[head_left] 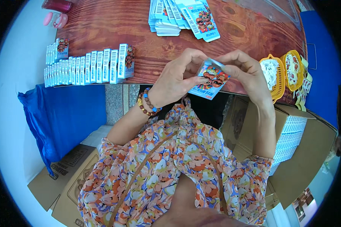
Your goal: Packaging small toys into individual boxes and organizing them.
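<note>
Between my two hands is a small light-blue carton (209, 84) with cartoon figures on its front, held tilted just over the table's near edge. My left hand (177, 77) grips its left side, the thumb lying across the front. My right hand (246, 73) pinches at the carton's raised top flap, thumb and forefinger closed on it. What is inside the carton is hidden. Ahead of my hands lies a stack of flat, unfolded light-blue cartons (202, 20). To the left stands a long row of upright filled-out cartons (113, 66).
Two yellow baskets (278, 81) holding small white and printed pieces sit at the table's right edge. Below them, an open cardboard box (291, 132) holds rows of light-blue cartons. A pink-lidded jar (60, 20) stands far left. A blue cloth (64, 121) hangs over brown boxes at lower left.
</note>
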Demonstrator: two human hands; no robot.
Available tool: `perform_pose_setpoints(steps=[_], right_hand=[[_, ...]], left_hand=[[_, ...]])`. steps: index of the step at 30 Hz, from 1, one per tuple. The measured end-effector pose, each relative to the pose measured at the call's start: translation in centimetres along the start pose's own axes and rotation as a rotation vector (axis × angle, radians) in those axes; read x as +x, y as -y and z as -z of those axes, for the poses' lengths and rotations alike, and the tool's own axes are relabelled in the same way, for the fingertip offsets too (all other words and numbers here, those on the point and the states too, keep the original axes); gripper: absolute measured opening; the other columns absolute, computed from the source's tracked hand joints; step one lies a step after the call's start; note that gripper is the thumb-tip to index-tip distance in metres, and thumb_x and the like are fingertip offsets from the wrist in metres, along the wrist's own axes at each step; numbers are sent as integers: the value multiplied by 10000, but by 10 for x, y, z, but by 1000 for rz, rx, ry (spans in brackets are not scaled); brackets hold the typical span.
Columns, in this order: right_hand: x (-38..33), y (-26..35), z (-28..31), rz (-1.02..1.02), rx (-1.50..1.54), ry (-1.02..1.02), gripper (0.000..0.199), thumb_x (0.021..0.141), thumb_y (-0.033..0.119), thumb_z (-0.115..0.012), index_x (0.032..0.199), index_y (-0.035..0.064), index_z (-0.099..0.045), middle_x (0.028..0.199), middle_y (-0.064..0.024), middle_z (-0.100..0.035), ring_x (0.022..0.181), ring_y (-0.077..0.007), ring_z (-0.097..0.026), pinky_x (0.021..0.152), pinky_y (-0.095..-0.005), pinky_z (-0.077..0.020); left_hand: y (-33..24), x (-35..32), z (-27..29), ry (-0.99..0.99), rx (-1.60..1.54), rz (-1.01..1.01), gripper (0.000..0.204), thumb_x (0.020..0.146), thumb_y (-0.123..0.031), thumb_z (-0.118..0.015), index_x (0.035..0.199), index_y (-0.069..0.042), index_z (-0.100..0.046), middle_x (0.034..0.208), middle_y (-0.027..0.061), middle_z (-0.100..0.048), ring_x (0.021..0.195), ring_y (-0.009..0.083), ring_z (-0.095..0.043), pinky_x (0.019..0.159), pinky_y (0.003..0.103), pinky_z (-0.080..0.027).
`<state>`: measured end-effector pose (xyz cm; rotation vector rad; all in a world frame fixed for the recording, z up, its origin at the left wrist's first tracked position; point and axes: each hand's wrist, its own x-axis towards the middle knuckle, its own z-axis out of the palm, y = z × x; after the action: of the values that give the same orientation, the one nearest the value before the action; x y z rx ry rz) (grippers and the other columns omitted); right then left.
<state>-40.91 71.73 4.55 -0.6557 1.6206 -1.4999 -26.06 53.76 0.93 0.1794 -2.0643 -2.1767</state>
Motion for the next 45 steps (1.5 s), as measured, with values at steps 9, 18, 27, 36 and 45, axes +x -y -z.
perform_pose_setpoints(steps=[9,18,27,36,45], right_hand=[[-5,-3,-6,-6,-229,-18,252,937,-23,-627,1176,-30,-707,1068,-87,-743,965,-126,-690,889,-259,-550],[-11,10,-17,240,-717,-36,276,915,-40,-626,1182,-22,-693,1083,-133,-743,998,-186,-708,880,-301,-556],[-14,8,-12,305,-783,-7,206,918,-13,-649,1117,-36,-698,1015,-129,-741,831,-180,-720,736,-287,-579],[-13,6,-17,392,-794,-56,127,893,-18,-690,1015,-40,-716,861,-105,-728,711,-143,-690,619,-270,-543],[-15,5,-19,433,-922,-42,179,878,-18,-688,1056,-29,-703,967,-140,-731,817,-260,-725,702,-322,-569]], left_hand=[[3,0,3,31,60,36,563,841,-28,-733,1314,-54,-428,1105,108,-623,992,188,-675,845,337,-540],[11,0,-4,-53,78,29,590,822,-16,-736,1338,-74,-455,1060,123,-645,914,202,-696,793,343,-558],[6,-2,-3,39,265,-88,673,826,-2,-716,1434,-82,-439,1103,158,-661,988,253,-697,836,371,-567],[4,-2,2,91,234,-23,655,825,-2,-710,1422,-68,-449,1158,183,-660,1032,267,-692,860,377,-569],[9,-2,-2,78,206,17,628,821,-2,-707,1399,-61,-469,1137,181,-663,975,270,-696,830,377,-566]])
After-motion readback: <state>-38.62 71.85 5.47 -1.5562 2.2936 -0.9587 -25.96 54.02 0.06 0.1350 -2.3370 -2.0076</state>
